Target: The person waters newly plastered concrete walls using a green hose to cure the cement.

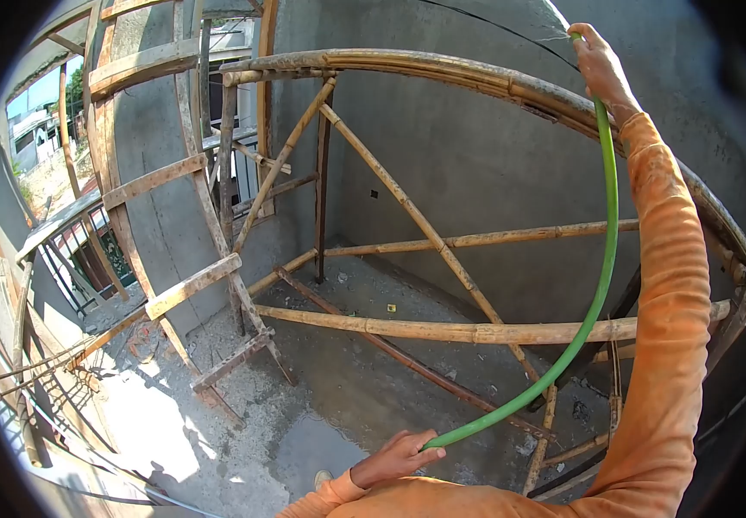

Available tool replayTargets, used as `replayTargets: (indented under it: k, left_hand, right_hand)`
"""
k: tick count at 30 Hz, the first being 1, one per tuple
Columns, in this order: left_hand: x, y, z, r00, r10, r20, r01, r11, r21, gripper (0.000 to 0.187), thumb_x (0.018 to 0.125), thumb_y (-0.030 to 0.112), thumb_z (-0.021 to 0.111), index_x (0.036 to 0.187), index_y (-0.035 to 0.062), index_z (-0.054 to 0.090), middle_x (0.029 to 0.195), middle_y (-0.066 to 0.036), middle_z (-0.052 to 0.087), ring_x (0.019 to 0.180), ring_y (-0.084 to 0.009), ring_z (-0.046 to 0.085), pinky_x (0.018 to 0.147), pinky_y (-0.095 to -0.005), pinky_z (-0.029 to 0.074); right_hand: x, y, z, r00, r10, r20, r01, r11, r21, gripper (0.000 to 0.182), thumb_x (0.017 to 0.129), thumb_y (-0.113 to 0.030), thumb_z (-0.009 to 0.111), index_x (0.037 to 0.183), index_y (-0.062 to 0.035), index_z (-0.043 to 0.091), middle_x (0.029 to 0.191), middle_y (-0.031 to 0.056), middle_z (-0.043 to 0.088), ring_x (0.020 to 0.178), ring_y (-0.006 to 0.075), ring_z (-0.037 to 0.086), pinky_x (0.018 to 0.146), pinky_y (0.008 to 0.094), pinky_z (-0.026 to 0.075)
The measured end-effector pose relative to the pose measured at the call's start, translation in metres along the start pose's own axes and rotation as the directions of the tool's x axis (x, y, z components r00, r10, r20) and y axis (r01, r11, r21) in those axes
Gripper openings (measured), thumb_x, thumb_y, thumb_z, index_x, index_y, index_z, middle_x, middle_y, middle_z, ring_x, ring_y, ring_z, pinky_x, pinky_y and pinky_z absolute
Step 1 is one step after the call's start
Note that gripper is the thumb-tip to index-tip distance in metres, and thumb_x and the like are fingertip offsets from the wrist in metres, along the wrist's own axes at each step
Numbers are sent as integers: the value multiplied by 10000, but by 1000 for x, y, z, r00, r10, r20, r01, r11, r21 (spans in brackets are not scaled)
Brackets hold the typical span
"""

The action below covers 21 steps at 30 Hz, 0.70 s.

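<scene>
Orange sleeves (670,285): we wore them on both arms, nearest to our view.
Left hand (394,459): we held it low, with the fingers closed around the green hose (612,207).
Right hand (599,69): we had it raised high, gripping this hose just beside its open end.
Green hose: it made a wide curve between our two hands, in front of the bamboo frame (442,331).
Water (554,14): it came out at the hose end, above our right hand and toward the upper left.
Bamboo frame: its poles stood beyond our hands, and the curved top rail (424,64) passed behind our right forearm.
Wooden ladder (193,283): it was tilted, well to the left of both hands.
Floor (321,445): we saw it wet below the frame, left of our left hand.
Grey wall (476,164): it rose behind the frame, beyond our right hand.
White building (40,134): it was farthest, outside, at the far left.
</scene>
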<state>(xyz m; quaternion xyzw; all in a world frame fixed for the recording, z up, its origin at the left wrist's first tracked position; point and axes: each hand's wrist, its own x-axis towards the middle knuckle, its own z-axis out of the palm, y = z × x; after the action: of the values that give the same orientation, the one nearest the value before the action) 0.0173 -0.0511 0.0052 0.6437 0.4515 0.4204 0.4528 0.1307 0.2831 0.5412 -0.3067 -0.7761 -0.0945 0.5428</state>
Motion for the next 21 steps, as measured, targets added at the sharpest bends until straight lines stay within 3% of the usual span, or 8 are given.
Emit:
replayTargets:
  k: [3,7,10,17,21]
  left_hand:
    - [-4,14,-6,999,-42,18,41,998,49,399,1034,412,607,965,21,645,655,-89,524,601,-200,528,568,-388,395]
    - [-4,0,-2,1000,9,-19,-9,1000,27,405,1038,418,598,963,21,634,647,-82,506,594,-193,516,572,-392,391]
    - [-4,-5,-7,995,81,-51,-83,996,-30,434,1038,438,597,885,35,551,606,-110,428,554,-228,421,545,-424,339]
    - [-8,8,-30,997,49,-61,-50,998,-24,435,1040,432,596,869,36,540,595,-96,404,547,-199,407,543,-421,336]
    - [-1,-6,-38,998,47,-37,-47,999,-7,435,1037,431,603,863,36,545,602,-88,408,549,-183,415,532,-409,341]
  right_hand:
    - [-10,-6,11,999,-3,40,3,1000,17,328,1007,-247,458,1294,-149,584,774,110,598,579,218,598,523,390,542]
    - [-4,-14,12,996,65,59,-69,995,71,310,1002,-235,462,1276,-152,583,778,114,599,596,217,606,516,395,539]
    - [-2,-19,13,995,83,47,-85,995,51,304,1004,-230,458,1272,-159,585,790,118,604,600,220,608,516,397,539]
    - [22,-28,-5,994,92,-58,-87,993,84,308,1010,-238,459,1282,-160,581,803,102,598,604,228,611,529,396,547]
    - [20,-17,-24,991,104,-82,-105,994,-10,314,1014,-245,461,1294,-165,580,816,97,599,618,216,607,521,390,546]
